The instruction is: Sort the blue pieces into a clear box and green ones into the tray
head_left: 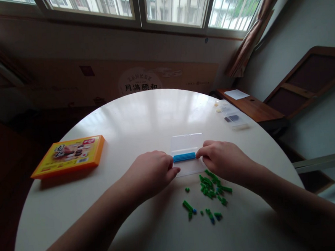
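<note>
A strip of small blue building blocks (184,157) lies across an open clear plastic box (186,141), whose lid is folded back. My left hand (156,170) is closed at the strip's left end, with the fingers curled and the thumb below. At the right end, my right hand (217,156) pinches the strip between index finger and thumb. Just below the box, near my right hand, lies a loose pile of small green blocks (207,185) with a few blue ones among them. More green pieces (187,206) are scattered closer to me.
An orange and yellow game box (72,155) lies at the left of the round white table (121,125). Another clear plastic case (232,117) with small pieces stands at the far right edge. Behind it is a wooden side table (258,105) with a paper on it.
</note>
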The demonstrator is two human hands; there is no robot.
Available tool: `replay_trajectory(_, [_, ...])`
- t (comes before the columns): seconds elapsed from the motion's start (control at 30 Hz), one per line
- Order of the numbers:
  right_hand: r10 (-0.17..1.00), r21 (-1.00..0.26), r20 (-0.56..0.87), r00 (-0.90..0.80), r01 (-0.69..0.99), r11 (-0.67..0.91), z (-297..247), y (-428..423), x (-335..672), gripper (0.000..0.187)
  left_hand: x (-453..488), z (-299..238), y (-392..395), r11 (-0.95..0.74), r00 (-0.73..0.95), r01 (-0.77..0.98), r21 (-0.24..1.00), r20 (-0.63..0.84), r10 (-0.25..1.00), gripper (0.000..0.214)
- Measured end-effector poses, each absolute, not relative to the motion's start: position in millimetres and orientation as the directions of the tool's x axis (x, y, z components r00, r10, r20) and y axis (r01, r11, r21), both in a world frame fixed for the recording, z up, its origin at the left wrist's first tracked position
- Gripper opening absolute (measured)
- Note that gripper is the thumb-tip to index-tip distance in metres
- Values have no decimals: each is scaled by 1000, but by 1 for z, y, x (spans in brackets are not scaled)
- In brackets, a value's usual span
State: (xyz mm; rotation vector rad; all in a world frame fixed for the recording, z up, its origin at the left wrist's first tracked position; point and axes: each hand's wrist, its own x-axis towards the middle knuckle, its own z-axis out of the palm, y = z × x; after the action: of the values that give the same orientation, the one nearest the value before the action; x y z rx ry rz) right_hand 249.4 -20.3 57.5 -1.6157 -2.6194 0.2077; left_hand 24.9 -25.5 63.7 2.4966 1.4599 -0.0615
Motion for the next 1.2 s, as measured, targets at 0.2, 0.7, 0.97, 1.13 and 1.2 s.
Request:
replay_trajectory(0.2, [899, -115, -29, -437, 895, 431, 58, -21, 247, 28, 25, 63, -25, -467, 498, 861, 202, -147, 855, 35])
replay_trajectory(0.7, [893, -113, -27, -449, 889, 444, 56, -22, 247, 26, 24, 64, -26, -469, 501, 858, 208, -149, 852, 34])
replay_trajectory(0.97, [885, -124, -27, -464, 880, 458, 57, -21, 248, 28, 24, 64, -25, -458, 494, 862, 218, -156, 856, 34])
replay_trajectory(1.13, [882, -122, -23, -471, 877, 465, 57, -21, 249, 28, 25, 64, -26, -461, 497, 861, 216, -157, 854, 34])
replay_trajectory(1.2, [880, -120, -20, -474, 875, 468, 57, -21, 249, 28, 25, 64, -26, -463, 498, 860, 212, -153, 854, 35])
